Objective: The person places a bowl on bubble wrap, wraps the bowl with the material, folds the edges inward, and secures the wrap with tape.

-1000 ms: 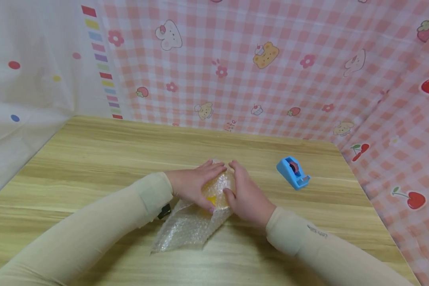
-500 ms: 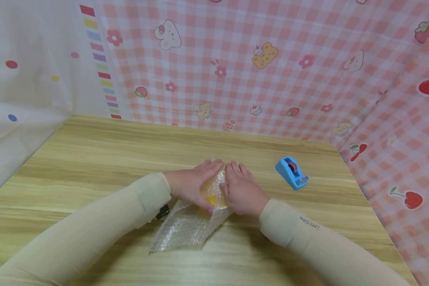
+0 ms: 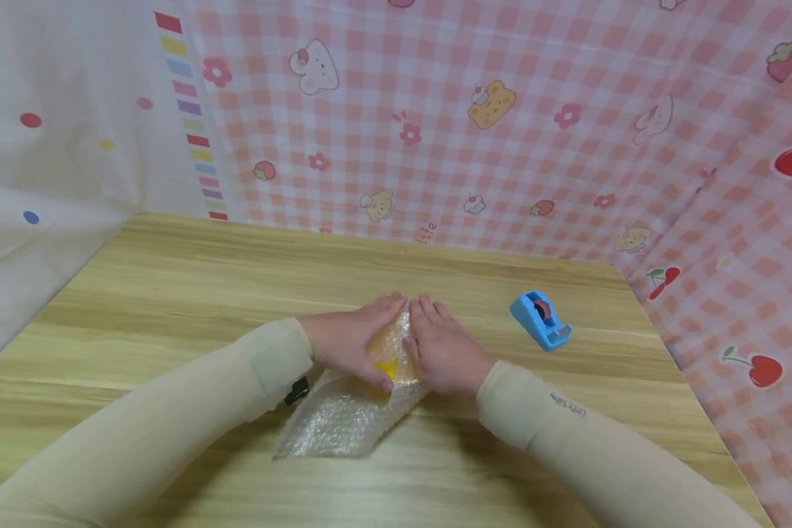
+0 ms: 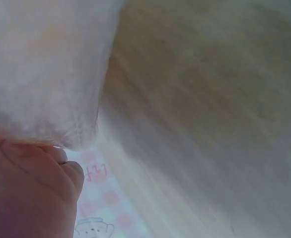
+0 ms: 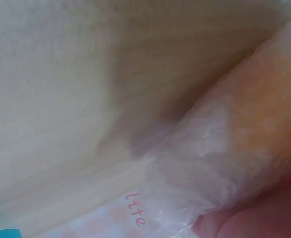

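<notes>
The left hand (image 3: pixel 346 341), spread wide, and the straight-fingered right hand (image 3: pixel 450 353) press bumpy, shiny bubble wrap (image 3: pixel 343 422) (a yellow thing (image 3: pixel 387 369) shows through) over the streaky table (image 3: pixel 171 293).

Blue tape dispenser (image 3: pixel 541 324) is being supported by wood-grain counter (image 3: pixel 171 293), right side; bubble wrap (image 3: pixel 336 425) is being borne nearer middle.

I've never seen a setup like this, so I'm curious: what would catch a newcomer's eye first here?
Probably the pink checked cloth with its cartoon animals, behind the wooden table. Then the left hand and right hand, mid-table on shiny bubble wrap with something yellow showing through. The bright blue tape dispenser stands out too, on the table beyond the right hand.
</notes>
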Motion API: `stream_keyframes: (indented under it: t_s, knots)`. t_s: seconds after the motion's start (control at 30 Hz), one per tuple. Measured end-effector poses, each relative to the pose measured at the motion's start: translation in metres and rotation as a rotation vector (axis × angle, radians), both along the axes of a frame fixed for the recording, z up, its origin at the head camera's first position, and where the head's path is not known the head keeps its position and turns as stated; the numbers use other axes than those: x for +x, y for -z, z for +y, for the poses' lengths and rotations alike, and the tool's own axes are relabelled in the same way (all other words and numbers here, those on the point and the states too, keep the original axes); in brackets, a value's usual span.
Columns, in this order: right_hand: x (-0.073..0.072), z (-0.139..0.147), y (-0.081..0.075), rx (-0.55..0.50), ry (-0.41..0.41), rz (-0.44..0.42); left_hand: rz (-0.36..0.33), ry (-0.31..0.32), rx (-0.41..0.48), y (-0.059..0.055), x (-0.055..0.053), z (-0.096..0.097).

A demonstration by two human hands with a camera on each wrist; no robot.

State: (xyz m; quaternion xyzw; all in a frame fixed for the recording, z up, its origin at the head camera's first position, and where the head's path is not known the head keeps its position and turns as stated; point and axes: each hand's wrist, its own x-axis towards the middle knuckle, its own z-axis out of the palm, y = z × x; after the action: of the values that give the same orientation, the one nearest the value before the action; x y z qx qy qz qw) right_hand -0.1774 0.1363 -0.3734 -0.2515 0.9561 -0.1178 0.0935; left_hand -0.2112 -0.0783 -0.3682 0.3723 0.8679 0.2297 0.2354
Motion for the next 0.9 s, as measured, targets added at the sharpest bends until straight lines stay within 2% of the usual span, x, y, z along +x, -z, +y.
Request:
stream_keyframes:
  t_s: [0.2, 0.37, 0.53, 0.8, 0.9]
  knots:
    - [-0.006, -0.001, -0.001, -0.012, -0.047, -0.023, -0.025, -0.010, 0.015, 0.001, -0.002, 0.002]
    - [-0.005, -0.004, -0.002, 0.027, -0.022, -0.021, -0.028, -0.052, 0.014, 0.000, 0.002, -0.004]
    - [-0.002, -0.008, -0.005, 0.061, 0.001, -0.019, -0.014, -0.062, 0.012, -0.001, 0.003, -0.015]
    - [0.001, -0.014, -0.008, 0.089, 0.045, -0.009, -0.079, -0.093, -0.105, -0.009, 0.009, -0.033]
    - [0.001, -0.015, -0.008, 0.084, 0.058, -0.009, -0.074, -0.107, -0.153, -0.012, 0.012, -0.038]
